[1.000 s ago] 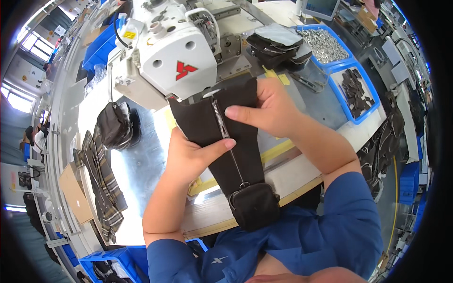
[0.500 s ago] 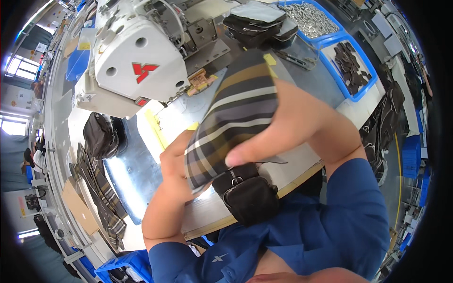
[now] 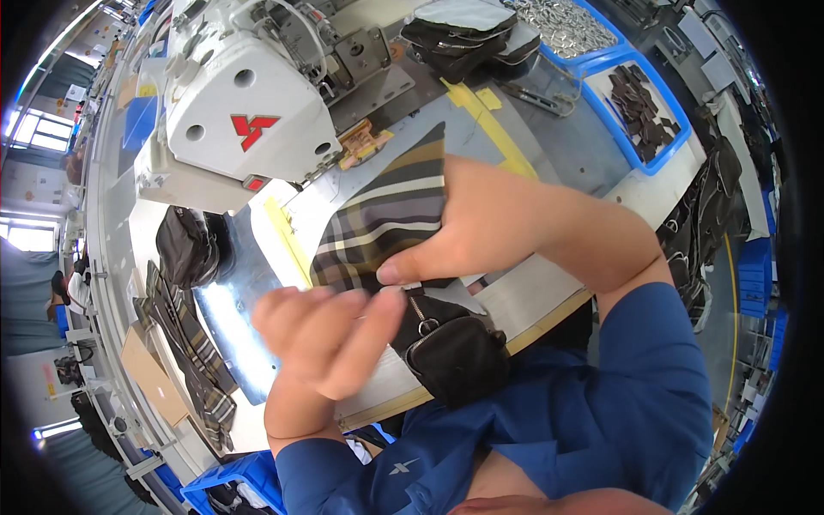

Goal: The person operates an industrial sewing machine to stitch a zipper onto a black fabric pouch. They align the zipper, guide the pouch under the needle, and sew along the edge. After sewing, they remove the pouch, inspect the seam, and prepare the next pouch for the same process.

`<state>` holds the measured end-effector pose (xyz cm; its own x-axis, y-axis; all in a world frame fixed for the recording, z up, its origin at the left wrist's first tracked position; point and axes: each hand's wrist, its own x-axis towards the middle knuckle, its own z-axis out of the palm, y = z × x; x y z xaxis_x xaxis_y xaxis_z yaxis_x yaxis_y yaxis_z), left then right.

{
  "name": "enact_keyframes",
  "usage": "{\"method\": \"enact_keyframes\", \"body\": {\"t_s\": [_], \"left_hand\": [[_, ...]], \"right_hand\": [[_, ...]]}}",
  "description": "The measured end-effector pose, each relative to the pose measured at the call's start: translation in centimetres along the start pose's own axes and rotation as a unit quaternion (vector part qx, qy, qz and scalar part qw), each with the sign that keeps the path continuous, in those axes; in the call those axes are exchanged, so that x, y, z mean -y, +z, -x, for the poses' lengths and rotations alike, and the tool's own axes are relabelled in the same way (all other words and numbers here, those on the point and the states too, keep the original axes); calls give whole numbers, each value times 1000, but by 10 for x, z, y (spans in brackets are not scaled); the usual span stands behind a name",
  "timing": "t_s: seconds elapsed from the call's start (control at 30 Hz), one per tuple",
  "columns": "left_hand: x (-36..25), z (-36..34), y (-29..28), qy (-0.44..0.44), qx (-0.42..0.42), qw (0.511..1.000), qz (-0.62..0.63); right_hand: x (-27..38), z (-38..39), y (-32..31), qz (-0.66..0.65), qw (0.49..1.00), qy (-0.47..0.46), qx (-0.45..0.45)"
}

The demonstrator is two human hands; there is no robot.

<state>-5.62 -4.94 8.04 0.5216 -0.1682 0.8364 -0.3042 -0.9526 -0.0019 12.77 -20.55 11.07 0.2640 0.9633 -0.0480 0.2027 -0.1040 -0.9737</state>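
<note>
Here, beyond the boxy pouch (image 3: 459,362), plaid cloth (image 3: 384,209) is thumb-pinched by the right hand (image 3: 476,221); the left hand (image 3: 328,339) is half-curled, grip unclear.

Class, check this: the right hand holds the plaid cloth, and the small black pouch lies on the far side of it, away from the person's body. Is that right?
Not quite: the small black pouch lies on the near side of the plaid cloth, by the person's body, as the head view shows. The right hand does hold the cloth.
</note>
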Motion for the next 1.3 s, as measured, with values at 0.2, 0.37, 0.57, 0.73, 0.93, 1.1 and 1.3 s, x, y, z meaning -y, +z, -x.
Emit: {"method": "enact_keyframes", "body": {"t_s": [0.2,0.37,0.57,0.73,0.93,1.1,1.3], "left_hand": [[-9,2,-9,58,70,995,-45],[-13,-1,-16,86,72,992,-63],[-25,3,-18,47,127,988,-75],[-21,-2,-18,103,129,983,-81],[-14,1,-17,143,96,983,-67],[-9,1,-12,113,84,990,34],[-7,-4,-22,36,81,995,44]], "right_hand": [[5,5,3,5,999,-43,-1],[-6,8,8,77,974,-213,-20],[-4,10,15,97,964,-239,-65],[-1,2,15,51,982,-176,-39],[-7,-5,11,62,991,-116,20],[-12,-6,17,34,992,-120,-14],[18,10,9,-119,990,-36,-59]]}}
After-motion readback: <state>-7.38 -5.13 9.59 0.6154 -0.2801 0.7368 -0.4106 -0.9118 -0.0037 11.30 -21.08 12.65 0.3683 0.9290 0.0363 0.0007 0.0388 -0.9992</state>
